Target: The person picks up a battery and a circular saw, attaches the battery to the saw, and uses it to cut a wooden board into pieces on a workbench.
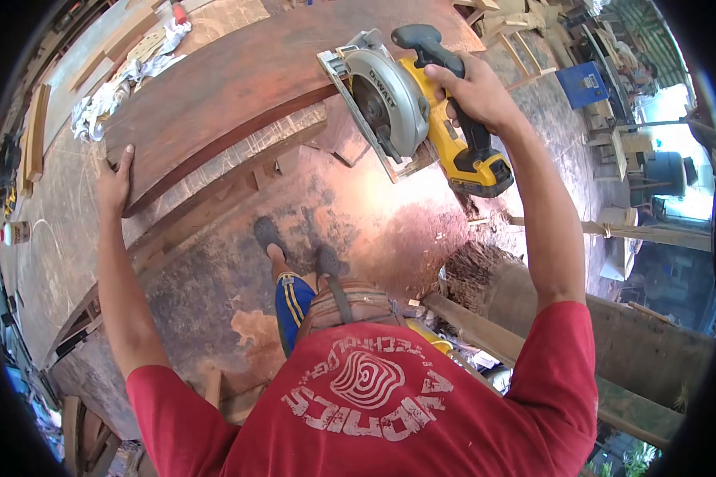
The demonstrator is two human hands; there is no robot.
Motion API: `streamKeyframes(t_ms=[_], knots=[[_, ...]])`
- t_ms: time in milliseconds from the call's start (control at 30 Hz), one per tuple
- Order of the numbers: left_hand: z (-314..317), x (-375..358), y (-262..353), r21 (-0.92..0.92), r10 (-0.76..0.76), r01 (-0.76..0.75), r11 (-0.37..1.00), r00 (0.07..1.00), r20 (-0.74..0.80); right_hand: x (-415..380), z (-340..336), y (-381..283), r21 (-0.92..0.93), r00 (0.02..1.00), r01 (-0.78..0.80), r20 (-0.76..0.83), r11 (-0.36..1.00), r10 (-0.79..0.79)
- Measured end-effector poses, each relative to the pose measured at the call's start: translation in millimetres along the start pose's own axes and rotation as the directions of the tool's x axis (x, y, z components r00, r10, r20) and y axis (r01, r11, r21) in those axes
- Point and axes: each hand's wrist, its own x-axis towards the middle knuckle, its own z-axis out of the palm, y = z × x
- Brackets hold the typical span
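- A view from a head-worn camera, strongly curved by a wide lens, looks down over the person's red T-shirt, tool belt and feet to a dusty workshop floor (374,230).
- A long reddish-brown plank (247,79) runs across the upper part of the view, lying on a lighter workbench (64,207).
- The left hand (114,179) lies flat and spread on the plank's near end, at its corner, pressing down on the wood and not gripping it.
- The right hand (473,91) is clenched around the black handle of a yellow cordless circular saw (410,103).
- The saw is lifted, hanging just off the plank's near long edge toward its right end; its silver blade guard faces the camera and its base plate is tilted. I cannot tell whether the plate touches the wood.
- No finished cut shows in the plank; its visible edge looks whole, so my judgement is that the sawing here has not started, or at most has only just begun.
- Reddish sawdust lies thick on the floor below the saw.
- Crumpled white cloth (127,75) sits beyond the plank's far edge, to the left.
- Rough timbers (612,342) lean at the right, with stacked wood scraps farther back.
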Motion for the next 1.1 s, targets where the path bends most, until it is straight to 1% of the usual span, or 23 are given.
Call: streamKeyframes(t_ms=[33,133,267,367,467,567,667,767,867,967,1100], knots=[[-0.7,-1.3,1.0,0.016,-0.013,0.013,1.0,1.0,-0.002,-0.6,0.6,-1.1,-0.012,1.0,-0.019,-0.001,1.0,0.019],[-7.8,-11.2,15.9,0.037,-0.039,0.038,0.999,0.999,0.013,0.5,2.5,1.1,0.021,1.0,-0.003,0.001,1.0,0.003],[-17.0,-21.4,33.0,0.041,-0.026,0.026,0.999,1.0,0.002,-0.4,1.4,0.2,0.007,1.0,0.017,-0.01,1.0,-0.017],[-19.6,-23.8,35.4,0.055,-0.013,0.014,0.998,1.0,-0.01,-5.7,3.8,-10.4,0.046,1.0,-0.013,-0.015,0.999,0.013],[-14.9,-20.8,29.1,-0.039,0.021,-0.021,0.999,1.0,-0.018,-5.8,3.5,-13.0,0.051,1.0,-0.02,-0.015,0.998,0.02],[-18.0,-22.4,30.9,-0.031,0.036,-0.036,0.999,0.999,-0.014,-5.7,6.7,-16.0,0.07,0.999,-0.044,-0.019,0.997,0.045],[-19.9,-24.7,32.5,-0.07,0.052,-0.052,0.996,0.999,-0.012,-3.3,6.9,-20.4,0.068,0.999,-0.051,-0.016,0.996,0.052],[-14.9,-22.2,27.0,-0.069,0.024,-0.026,0.997,0.999,-0.028,0.6,6.9,-21.2,0.09,0.999,-0.037,-0.004,0.995,0.038],[-15.8,-22.2,28.2,-0.081,0.046,-0.048,0.996,0.998,-0.036,5.2,8.2,-22.2,0.092,0.999,-0.042,-0.001,0.995,0.042],[-23.7,-26.3,36.2,-0.109,0.03,-0.029,0.994,0.999,0.011,8.9,8.8,-27.6,0.065,0.999,-0.049,-0.011,0.997,0.05],[-24.5,-26.5,37.5,-0.112,0.024,-0.024,0.993,1.0,-0.009,17.1,9.8,-28.3,0.045,0.999,-0.048,-0.023,0.998,0.049]])
